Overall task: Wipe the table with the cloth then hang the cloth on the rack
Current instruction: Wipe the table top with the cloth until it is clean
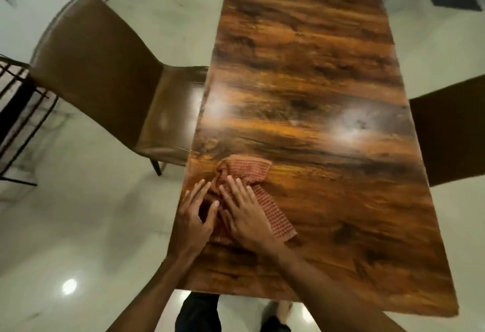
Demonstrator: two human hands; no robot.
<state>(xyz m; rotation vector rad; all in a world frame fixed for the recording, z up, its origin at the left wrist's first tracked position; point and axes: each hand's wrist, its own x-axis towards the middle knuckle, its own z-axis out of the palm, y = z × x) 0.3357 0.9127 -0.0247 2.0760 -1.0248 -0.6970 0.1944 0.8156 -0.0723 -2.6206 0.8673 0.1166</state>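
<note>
- The table point(315, 82), a long wood-grain top, runs lengthwise away from the hands; its far end is partly cut off by the frame.
- A brown chair point(105, 74) stands beyond and to the left of the left hand, seat tucked at the table edge; a second chair point(451, 132), far right of the right hand, is cut off.
- A black wire rack point(18, 111) at the far left is blurred and only partly seen.
- The cloth point(252, 171), orange checked and crumpled, lies on the table under both hands, its long axis slanting from ahead of the fingertips back toward the right wrist; its middle is hidden.
- The right hand point(244, 216) presses flat on the cloth, fingers spread.
- The left hand point(194, 216) rests alongside, fingers splayed on the cloth's left edge, touching the right hand.
</note>
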